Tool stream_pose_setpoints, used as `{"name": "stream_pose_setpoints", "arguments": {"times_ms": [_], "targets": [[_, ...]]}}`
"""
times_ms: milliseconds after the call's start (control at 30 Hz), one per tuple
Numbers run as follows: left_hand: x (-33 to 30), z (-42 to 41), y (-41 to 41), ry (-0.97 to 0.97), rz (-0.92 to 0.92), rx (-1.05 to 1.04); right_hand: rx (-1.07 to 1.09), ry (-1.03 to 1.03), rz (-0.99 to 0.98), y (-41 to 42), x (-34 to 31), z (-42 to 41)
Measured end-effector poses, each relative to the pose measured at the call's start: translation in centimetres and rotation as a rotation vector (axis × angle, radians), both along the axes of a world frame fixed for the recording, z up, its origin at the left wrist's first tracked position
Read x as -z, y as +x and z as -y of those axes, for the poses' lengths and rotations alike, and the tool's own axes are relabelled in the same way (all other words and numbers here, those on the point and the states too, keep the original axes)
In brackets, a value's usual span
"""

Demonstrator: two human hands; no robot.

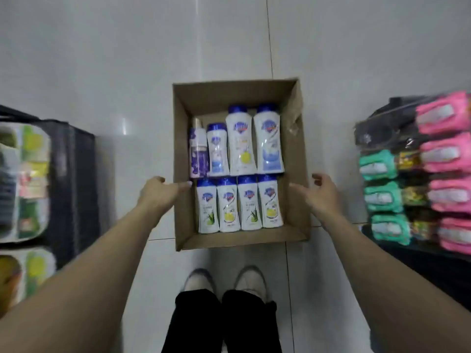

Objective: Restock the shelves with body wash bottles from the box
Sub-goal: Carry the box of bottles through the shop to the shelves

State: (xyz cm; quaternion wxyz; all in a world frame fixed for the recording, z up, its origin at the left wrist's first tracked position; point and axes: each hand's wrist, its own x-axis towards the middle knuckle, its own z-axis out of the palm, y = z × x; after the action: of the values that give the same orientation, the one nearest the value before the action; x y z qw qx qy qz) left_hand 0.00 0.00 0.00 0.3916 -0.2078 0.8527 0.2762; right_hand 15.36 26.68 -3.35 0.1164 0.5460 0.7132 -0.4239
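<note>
An open cardboard box [297, 159] sits on the tiled floor in front of my feet. Several white body wash bottles [240, 203] with blue caps lie flat inside in two rows, with two taller bottles [269, 140] at the back and a purple bottle [197, 154] at the left. My left hand [159, 191] reaches over the box's left wall, fingers spread, index pointing toward the near row. My right hand [319, 193] hovers at the right wall, fingers apart. Neither hand holds anything.
A dark shelf [76, 174] with packaged goods stands at the left. At the right, another shelf holds pink packs [444, 152] and green packs [382, 197]. My shoes [224, 280] stand just behind the box on the white tiles.
</note>
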Motion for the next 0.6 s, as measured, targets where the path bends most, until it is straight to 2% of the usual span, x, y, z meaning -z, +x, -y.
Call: {"name": "stream_pose_setpoints", "arguments": {"times_ms": [167, 233, 300, 433, 600], "targets": [[5.4, -0.7, -0.6, 0.135, 0.06, -0.09, 0.011, -0.103, -0.003, -0.3, 4.8, -0.8], [6.5, -0.8, -0.9, 0.089, 0.048, -0.062, -0.039, -0.054, -0.01, -0.2, 5.3, -0.9], [6.8, -0.6, -1.3, -0.039, -0.02, 0.047, -0.091, -0.027, -0.024, -0.1, 5.0, -1.2], [4.7, 0.5, -1.6, -0.041, -0.073, 0.109, -0.115, -0.022, -0.018, -0.4, 3.0, -1.9], [-2.2, 2.0, -1.4, -0.03, -0.098, 0.155, -0.074, -0.101, -0.013, 0.7, -3.5, -0.9]]}}
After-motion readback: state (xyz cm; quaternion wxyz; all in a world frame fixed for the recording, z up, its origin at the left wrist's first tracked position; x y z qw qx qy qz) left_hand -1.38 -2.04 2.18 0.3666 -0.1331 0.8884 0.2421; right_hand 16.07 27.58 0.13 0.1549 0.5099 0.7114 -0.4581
